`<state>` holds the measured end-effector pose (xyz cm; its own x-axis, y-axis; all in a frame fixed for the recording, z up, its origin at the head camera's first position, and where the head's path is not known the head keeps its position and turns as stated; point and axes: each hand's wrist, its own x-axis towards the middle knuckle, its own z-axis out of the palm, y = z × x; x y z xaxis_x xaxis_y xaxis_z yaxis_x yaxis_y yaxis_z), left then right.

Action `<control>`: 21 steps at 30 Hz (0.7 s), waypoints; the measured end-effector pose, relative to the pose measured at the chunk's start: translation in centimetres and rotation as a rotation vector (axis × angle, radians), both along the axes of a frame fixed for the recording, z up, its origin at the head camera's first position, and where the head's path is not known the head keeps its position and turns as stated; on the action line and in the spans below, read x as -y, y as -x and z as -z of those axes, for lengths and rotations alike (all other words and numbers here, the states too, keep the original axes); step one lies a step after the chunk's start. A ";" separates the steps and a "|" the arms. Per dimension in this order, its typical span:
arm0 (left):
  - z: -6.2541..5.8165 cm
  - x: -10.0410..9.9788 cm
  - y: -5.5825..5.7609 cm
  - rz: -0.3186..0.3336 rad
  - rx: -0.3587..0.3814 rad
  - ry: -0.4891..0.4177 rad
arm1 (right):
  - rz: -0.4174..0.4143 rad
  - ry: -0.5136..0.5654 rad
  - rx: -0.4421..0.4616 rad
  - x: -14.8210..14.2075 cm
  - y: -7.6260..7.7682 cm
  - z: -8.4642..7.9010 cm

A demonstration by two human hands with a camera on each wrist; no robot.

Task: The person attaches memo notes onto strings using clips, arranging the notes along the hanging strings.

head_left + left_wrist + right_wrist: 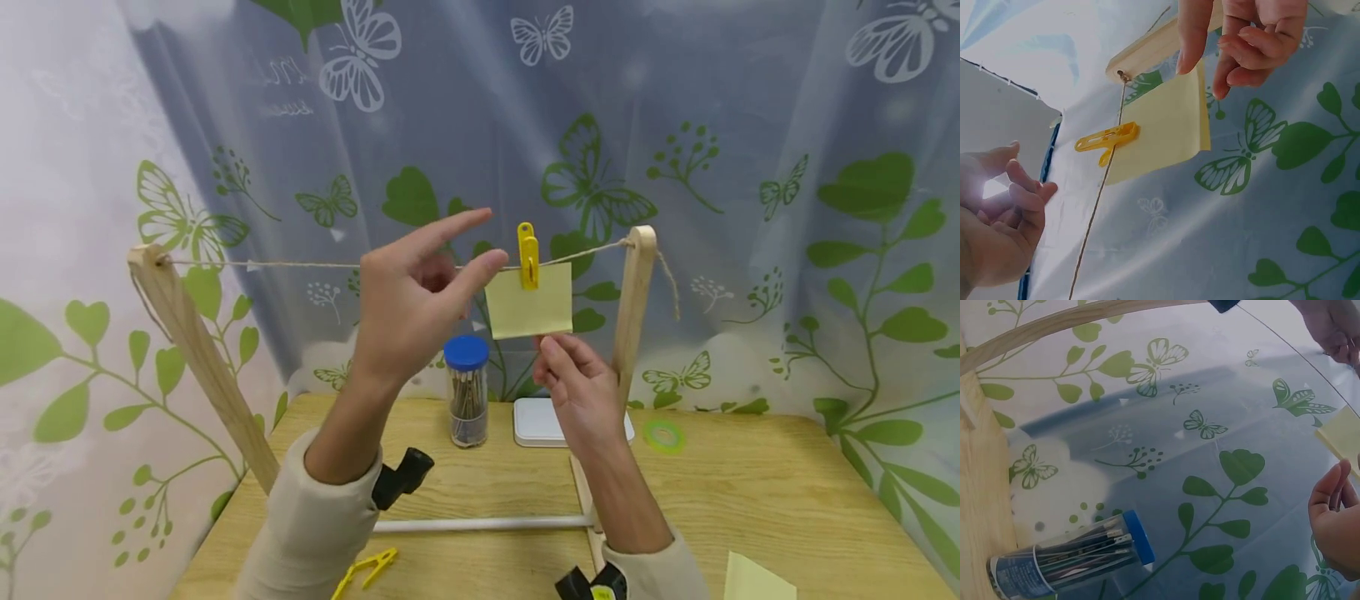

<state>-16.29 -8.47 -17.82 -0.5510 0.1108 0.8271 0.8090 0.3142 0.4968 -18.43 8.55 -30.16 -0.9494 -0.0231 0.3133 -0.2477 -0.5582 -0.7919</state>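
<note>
A pale yellow paper note (528, 310) hangs from a string (300, 264) by a yellow plastic clip (529, 258). My left hand (412, 300) is raised to the left of the clip, thumb and index finger stretched apart, holding nothing. In the left wrist view the clip (1110, 139) grips the note's edge at the string, away from the left fingers. My right hand (581, 383) is just below the note, its fingertips right at the lower edge. Seen from the left wrist, the right thumb and fingers (1190, 44) stand apart around that edge.
Wooden posts (197, 350) hold the string at both ends. Behind stand a blue-lidded jar of thin sticks (468, 400) and a white box (536, 421). A green roll (664, 436), another yellow clip (369, 568) and another note (757, 579) lie on the table (750, 492).
</note>
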 end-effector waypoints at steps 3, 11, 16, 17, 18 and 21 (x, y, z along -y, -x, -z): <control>1.1 0.8 -0.7 0.049 -0.073 -0.024 | 0.009 -0.077 0.010 -0.4 -0.2 0.6; 7.2 4.5 -3.1 0.134 0.037 0.077 | -0.058 -0.398 -0.101 -3.0 -3.1 2.7; 12.3 7.4 -2.7 0.036 0.196 0.161 | -0.051 -0.550 -0.165 -6.8 -5.2 4.3; 13.3 8.0 -2.5 0.003 0.243 0.178 | -0.035 -0.585 -0.158 -7.6 -5.5 4.7; 14.3 8.6 -2.3 -0.028 0.302 0.200 | -0.016 -0.622 -0.139 -8.5 -5.8 5.1; 17.5 10.6 -2.0 -0.126 0.505 0.284 | 0.047 -0.755 -0.048 -10.9 -6.3 6.6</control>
<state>-14.31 -19.05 -35.32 -0.8920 0.1975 0.4066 0.4420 0.5699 0.6927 -12.12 19.47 -36.77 -0.9403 -0.2078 0.2695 -0.3018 0.1432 -0.9426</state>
